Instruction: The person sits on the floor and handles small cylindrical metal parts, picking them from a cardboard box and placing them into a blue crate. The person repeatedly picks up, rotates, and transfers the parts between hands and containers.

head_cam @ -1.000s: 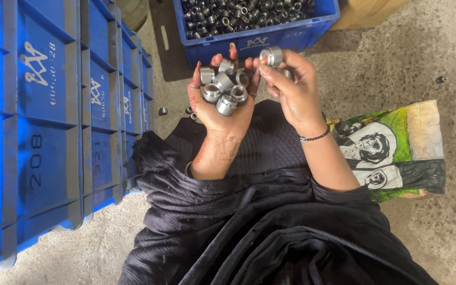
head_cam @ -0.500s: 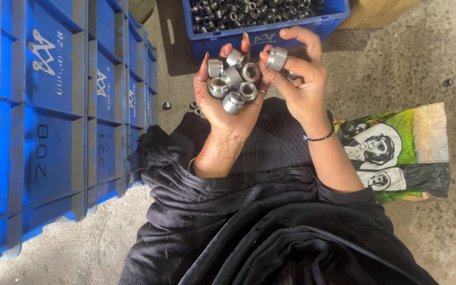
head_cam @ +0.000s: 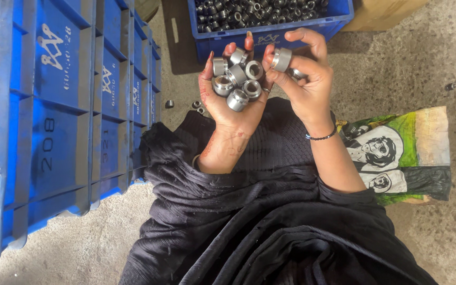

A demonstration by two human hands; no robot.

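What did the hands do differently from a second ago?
The right hand lifted one metal ring a little higher in its fingertips, away from the pile. The left hand rose slightly with it and still cups its heap of rings in the open palm. The blue crate of rings, the stacked blue crates and the printed bag stayed put.
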